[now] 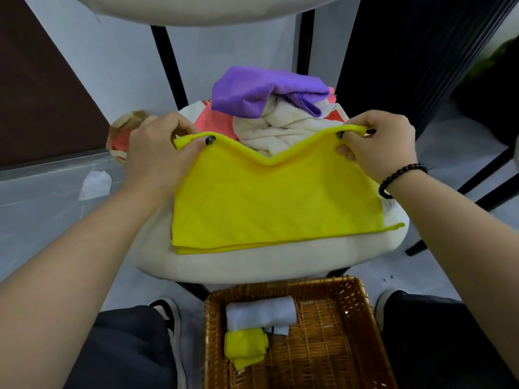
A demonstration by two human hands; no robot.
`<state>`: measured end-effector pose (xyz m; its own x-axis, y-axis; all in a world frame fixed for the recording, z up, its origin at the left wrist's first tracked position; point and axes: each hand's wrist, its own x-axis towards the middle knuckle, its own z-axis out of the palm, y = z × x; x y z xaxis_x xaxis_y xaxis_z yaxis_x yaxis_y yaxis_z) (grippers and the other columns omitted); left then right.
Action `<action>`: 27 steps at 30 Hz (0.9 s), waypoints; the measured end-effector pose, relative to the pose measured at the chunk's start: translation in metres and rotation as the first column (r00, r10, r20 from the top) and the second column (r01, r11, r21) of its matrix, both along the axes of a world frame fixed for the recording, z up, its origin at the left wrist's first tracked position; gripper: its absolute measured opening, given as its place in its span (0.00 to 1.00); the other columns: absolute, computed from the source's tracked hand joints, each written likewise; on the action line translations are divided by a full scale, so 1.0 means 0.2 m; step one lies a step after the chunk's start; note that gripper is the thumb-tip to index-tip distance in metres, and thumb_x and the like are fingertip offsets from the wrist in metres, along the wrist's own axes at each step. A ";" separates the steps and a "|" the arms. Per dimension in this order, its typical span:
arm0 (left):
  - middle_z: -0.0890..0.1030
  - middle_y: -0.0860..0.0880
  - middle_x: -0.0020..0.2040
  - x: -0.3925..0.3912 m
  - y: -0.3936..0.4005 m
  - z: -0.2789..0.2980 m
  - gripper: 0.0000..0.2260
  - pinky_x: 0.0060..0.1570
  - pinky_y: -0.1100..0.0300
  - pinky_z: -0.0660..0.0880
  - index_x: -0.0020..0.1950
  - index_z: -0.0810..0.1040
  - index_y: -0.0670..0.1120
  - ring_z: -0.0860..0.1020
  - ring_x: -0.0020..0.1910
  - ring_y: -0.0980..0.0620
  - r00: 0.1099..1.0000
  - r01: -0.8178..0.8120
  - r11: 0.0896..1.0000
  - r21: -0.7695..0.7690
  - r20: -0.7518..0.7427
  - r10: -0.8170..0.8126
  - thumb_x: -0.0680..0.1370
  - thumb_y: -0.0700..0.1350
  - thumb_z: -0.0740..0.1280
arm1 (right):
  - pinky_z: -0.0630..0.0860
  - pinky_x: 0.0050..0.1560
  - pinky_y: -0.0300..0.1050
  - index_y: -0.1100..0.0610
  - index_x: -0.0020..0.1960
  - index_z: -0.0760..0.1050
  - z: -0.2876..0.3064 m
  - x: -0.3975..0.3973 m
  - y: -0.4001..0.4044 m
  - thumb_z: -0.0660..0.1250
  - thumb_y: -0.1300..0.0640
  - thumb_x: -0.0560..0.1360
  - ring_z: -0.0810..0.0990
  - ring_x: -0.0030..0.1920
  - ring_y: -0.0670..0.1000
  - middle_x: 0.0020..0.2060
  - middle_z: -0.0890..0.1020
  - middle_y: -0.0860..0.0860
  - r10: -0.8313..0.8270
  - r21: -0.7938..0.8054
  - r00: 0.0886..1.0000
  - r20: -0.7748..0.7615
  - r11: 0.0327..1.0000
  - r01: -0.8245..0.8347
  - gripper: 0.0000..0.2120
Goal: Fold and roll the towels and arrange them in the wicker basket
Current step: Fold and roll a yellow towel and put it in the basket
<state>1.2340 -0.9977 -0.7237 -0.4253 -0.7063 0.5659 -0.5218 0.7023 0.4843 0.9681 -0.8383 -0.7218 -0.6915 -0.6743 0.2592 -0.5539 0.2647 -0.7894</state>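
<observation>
Yellow towel far corners in left hand and right hand

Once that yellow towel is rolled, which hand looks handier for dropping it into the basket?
Probably the right hand: the wicker basket's bare space lies on the right side, while the two rolled towels fill its left.

A single head-worn wide-angle camera looks steeply down and forward, close over a cream cushioned round stool, with a brown rectangular wicker basket on the floor at the frame's bottom edge.
</observation>
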 end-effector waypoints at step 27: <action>0.77 0.70 0.57 0.37 0.33 -0.09 0.15 0.49 0.70 0.72 0.43 0.68 0.57 0.74 0.56 0.71 0.886 0.361 0.880 0.310 0.180 -0.427 0.75 0.39 0.70 | 0.78 0.42 0.41 0.55 0.37 0.80 -0.05 0.14 0.55 0.71 0.68 0.70 0.78 0.38 0.48 0.36 0.82 0.53 -0.042 0.022 0.940 0.338 0.999 0.037 0.09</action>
<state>1.3073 -0.9318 -0.7422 -0.7964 -0.5583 0.2326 -0.3498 0.7390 0.5758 0.9953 -0.7285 -0.7319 -0.7626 -0.6469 -0.0044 -0.2440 0.2940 -0.9241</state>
